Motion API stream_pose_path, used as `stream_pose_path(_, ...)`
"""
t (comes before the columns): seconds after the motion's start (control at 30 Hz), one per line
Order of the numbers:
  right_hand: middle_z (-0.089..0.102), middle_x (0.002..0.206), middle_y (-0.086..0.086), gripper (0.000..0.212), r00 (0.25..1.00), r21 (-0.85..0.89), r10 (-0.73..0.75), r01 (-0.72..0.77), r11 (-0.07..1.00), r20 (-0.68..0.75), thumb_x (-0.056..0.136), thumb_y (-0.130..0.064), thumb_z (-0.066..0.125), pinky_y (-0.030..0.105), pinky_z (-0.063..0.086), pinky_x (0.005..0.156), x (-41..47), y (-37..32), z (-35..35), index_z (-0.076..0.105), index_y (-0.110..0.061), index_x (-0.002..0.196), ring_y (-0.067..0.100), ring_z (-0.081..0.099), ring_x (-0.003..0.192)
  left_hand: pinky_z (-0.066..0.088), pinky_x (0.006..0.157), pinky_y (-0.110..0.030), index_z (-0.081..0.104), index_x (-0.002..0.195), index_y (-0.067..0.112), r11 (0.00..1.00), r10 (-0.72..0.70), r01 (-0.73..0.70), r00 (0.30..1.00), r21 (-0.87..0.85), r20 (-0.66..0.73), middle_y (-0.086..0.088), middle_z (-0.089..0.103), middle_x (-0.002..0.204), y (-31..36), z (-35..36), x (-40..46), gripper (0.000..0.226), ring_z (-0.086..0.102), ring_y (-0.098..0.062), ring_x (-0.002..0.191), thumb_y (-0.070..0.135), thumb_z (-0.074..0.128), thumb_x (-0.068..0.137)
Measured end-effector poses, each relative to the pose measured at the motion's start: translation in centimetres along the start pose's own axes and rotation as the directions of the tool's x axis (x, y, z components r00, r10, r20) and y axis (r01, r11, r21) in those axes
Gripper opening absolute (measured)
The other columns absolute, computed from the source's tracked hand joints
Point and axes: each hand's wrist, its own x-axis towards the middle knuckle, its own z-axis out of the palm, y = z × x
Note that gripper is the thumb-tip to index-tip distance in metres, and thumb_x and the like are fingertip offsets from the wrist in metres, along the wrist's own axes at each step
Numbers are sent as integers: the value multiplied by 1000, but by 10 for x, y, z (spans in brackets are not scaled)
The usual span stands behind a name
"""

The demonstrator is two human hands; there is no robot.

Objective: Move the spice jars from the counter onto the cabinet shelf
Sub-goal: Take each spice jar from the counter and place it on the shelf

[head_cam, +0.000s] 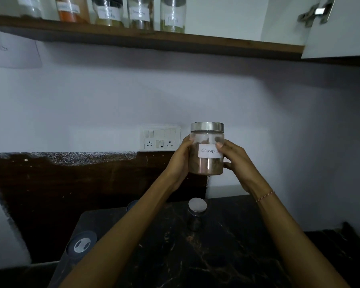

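The left hand point(180, 161) and the right hand point(236, 161) are both raised in front of the wall, with a cinnamon jar point(207, 149) clasped between them. The left hand's fingers curl round the jar's left side, with one fingertip showing at the upper left of the glass. The right hand wraps the right side, its thumb lying across the end of the white paper label, which reads "Cinnamo" before the thumb hides the rest. The jar is upright, has a silver metal lid and is partly filled with brown spice. It is held in the air, well above the worktop point(227, 256) and well below the shelf point(175, 41).

Below the hands, between the two forearms, a second jar with a silver lid point(197, 213) stands on the dark marbled worktop. By the left forearm a dark lid point(81, 245) of another container shows at the worktop's left edge.

Far above the hands and off to their left, five labelled jars point(140, 14) stand in a row on the wooden shelf, their tops cut off by the frame. Above the right hand, a white cabinet door point(339, 34) hangs open with its metal hinge showing. Just to the left of the left hand, a white switch-and-socket plate point(162, 138) is set in the wall.
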Motion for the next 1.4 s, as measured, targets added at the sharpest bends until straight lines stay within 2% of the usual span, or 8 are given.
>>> stream_pose_path(0.13, 66, 109, -13, 27, 1000, 42, 12, -13, 999, 21, 96, -39, 36, 22, 51, 78, 4, -8, -3, 61, -38, 106, 8, 59, 107, 52, 87, -37, 32, 135, 11, 996, 20, -21, 1000, 86, 16, -5, 55, 122, 6, -1, 3, 55, 56, -18, 111, 34, 50, 88)
stream_pose_path(0.33, 64, 117, -14, 33, 989, 30, -44, 40, 999, 141, 93, -21, 50, 20, 54, 78, 21, -22, -20, 53, -35, 122, 6, 61, 108, 52, 84, -30, 27, 124, 23, 994, 56, -55, 998, 98, 1, 2, 52, 118, 15, 2, 24, 63, 57, -13, 108, 34, 62, 73)
stream_pose_path(0.77, 65, 117, -3, 35, 916, 27, -402, 402, 915, 8, 85, -20, 63, 22, 54, 76, 144, -158, -87, 57, -22, 119, 12, 63, 104, 51, 84, -31, 43, 132, 11, 840, 439, -408, 898, 359, -6, -6, 57, 124, 173, 55, 146, 55, 59, -21, 109, 24, 65, 84)
stream_pose_path(0.83, 66, 113, -7, 32, 908, 14, -418, 417, 909, 21, 83, -21, 65, 25, 55, 77, 171, -181, -98, 58, -26, 114, 12, 64, 103, 52, 74, -24, 46, 130, 13, 804, 468, -425, 884, 416, -2, -4, 60, 117, 200, 59, 166, 53, 62, -15, 101, 28, 66, 84)
stream_pose_path(1.03, 62, 118, -1, 45, 910, -47, -415, 415, 909, 18, 86, -17, 63, 17, 50, 69, 261, -212, -100, 49, -15, 129, 3, 61, 96, 41, 81, -27, 41, 135, 14, 790, 418, -276, 896, 548, -151, -4, 57, 121, 252, 51, 231, 57, 53, -16, 105, 29, 64, 85)
stream_pose_path(1.13, 56, 128, 7, 50, 939, -88, -338, 342, 936, 56, 88, -15, 60, 30, 49, 86, 295, -207, -96, 42, -11, 135, 18, 56, 111, 47, 76, -27, 46, 121, 5, 793, 429, -210, 859, 572, -280, -10, 57, 120, 253, 43, 258, 48, 57, -22, 106, 22, 68, 83)
stream_pose_path(1.2, 55, 126, 8, 50, 946, -127, -312, 321, 939, 85, 89, -14, 59, 30, 48, 83, 309, -205, -95, 40, -11, 135, 23, 53, 113, 52, 76, -31, 51, 111, 2, 808, 410, -165, 847, 565, -339, -16, 61, 117, 252, 39, 272, 38, 61, -26, 101, 19, 69, 82)
stream_pose_path(1.4, 48, 135, 14, 60, 973, -113, -206, 217, 970, 101, 90, -10, 57, 38, 41, 89, 340, -193, -92, 26, -12, 141, 25, 50, 112, 49, 96, -42, 47, 125, 1, 751, 419, -79, 824, 656, -381, -18, 58, 121, 248, 33, 289, 44, 58, -30, 110, 6, 62, 84)
